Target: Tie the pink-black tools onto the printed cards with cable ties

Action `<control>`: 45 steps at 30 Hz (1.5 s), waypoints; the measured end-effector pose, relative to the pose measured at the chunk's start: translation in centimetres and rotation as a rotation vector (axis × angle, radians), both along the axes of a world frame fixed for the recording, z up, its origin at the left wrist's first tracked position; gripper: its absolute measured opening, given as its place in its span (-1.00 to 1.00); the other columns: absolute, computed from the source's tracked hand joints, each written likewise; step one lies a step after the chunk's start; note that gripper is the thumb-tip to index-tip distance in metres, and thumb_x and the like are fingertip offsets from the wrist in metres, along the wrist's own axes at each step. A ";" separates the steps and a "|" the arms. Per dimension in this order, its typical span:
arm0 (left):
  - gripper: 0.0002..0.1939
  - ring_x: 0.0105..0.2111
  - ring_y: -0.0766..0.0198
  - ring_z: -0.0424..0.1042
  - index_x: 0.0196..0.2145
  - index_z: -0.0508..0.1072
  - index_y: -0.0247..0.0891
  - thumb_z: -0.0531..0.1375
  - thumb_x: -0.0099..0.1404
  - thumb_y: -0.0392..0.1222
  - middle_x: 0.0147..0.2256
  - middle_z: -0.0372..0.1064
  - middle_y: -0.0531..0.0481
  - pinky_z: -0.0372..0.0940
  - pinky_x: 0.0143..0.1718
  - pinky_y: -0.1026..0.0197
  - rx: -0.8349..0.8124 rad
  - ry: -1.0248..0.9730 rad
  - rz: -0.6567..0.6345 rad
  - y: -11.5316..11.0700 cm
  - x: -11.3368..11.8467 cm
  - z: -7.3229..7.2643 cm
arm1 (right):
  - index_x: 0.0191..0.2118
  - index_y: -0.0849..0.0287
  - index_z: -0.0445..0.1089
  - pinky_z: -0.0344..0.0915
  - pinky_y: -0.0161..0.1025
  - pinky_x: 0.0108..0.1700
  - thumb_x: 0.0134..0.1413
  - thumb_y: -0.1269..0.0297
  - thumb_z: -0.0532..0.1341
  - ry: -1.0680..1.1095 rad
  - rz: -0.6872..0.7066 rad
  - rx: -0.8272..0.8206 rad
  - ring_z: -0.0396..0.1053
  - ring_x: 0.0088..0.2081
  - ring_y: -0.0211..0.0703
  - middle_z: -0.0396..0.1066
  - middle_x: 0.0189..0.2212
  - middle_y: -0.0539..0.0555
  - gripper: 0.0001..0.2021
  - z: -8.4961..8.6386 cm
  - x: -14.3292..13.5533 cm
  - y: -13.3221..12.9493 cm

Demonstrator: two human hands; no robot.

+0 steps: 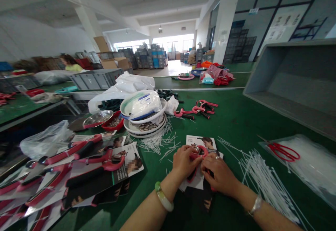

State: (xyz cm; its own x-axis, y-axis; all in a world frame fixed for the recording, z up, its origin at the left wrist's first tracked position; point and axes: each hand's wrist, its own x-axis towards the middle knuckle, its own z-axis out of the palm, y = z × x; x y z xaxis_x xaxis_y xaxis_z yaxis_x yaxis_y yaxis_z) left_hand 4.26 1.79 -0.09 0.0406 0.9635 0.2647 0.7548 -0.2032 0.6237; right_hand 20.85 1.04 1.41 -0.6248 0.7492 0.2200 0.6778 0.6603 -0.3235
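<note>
A pink hand grip strengthener (202, 150) with a metal coil spring lies on a printed backing card (189, 140) in front of me. My left hand (183, 161) is closed on the strengthener's left side, its fingers near the spring. On the other side my right hand (217, 172) has its fingers bent in a pinch against the strengthener and card; what lies between the fingertips is hidden. Both hands are close together over the card. To the right of them lies a loose bundle of white cable ties (265, 180).
Carded pink-and-black strengtheners (94, 168) are piled at left. Stacked white basins (144, 127) with metal parts stand beyond, near uncarded strengtheners (196, 110). Red scissors (283, 151) rest on a plastic bag (312, 168) at right, below a grey crate (294, 77). Another person (72, 64) is far left.
</note>
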 end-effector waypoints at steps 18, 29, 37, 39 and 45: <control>-0.83 -0.35 0.26 0.42 -0.38 0.52 -0.22 0.13 0.22 -0.18 -0.39 0.48 -0.01 0.27 -0.30 0.27 -0.002 -0.237 0.060 -3.9 -3.0 -2.3 | -0.27 0.16 0.42 0.12 -0.16 -0.15 0.19 0.38 0.04 0.278 -0.003 0.139 0.35 -0.25 -0.12 0.47 -0.34 0.07 -0.80 -1.8 -1.6 -2.0; -0.86 -0.37 0.30 0.45 -0.34 0.52 -0.17 0.14 0.23 -0.28 -0.41 0.49 0.04 0.22 -0.31 0.27 0.071 -0.025 -0.007 -3.8 -3.2 -2.2 | -0.41 0.14 0.39 0.22 -0.20 -0.30 0.20 0.18 0.05 0.386 -0.161 -0.068 0.38 -0.33 -0.09 0.45 -0.43 0.08 -0.74 -1.8 -3.2 -1.2; -0.85 -0.39 0.30 0.43 -0.34 0.52 -0.15 0.13 0.25 -0.26 -0.43 0.48 0.06 0.16 -0.35 0.28 0.079 0.065 -0.051 -3.9 -3.3 -2.0 | -0.39 0.15 0.38 0.21 -0.20 -0.31 0.21 0.18 0.03 0.381 -0.142 -0.082 0.36 -0.34 -0.10 0.43 -0.42 0.09 -0.74 -1.8 -2.9 -1.4; -0.85 -0.39 0.30 0.44 -0.35 0.52 -0.15 0.13 0.25 -0.28 -0.43 0.48 0.06 0.16 -0.35 0.27 0.087 0.057 -0.053 -3.9 -3.3 -2.0 | -0.39 0.15 0.38 0.21 -0.20 -0.30 0.21 0.17 0.03 0.373 -0.139 -0.098 0.36 -0.34 -0.10 0.43 -0.42 0.08 -0.73 -1.7 -2.9 -1.4; -0.83 -0.38 0.31 0.44 -0.36 0.52 -0.15 0.13 0.25 -0.29 -0.42 0.50 0.06 0.18 -0.32 0.27 0.114 0.033 -0.072 -3.8 -3.2 -2.1 | -0.42 0.14 0.40 0.19 -0.21 -0.31 0.18 0.20 0.08 0.314 -0.108 -0.187 0.34 -0.37 -0.13 0.42 -0.47 0.04 -0.76 -1.0 -2.7 -1.1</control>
State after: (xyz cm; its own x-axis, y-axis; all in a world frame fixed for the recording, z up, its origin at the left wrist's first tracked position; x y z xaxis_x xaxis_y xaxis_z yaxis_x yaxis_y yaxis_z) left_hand 1.01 -2.06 -2.24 0.1190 0.9216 0.3694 0.7555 -0.3255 0.5686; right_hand 18.19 -0.05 0.45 -0.4641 0.8522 0.2415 0.5886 0.5005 -0.6348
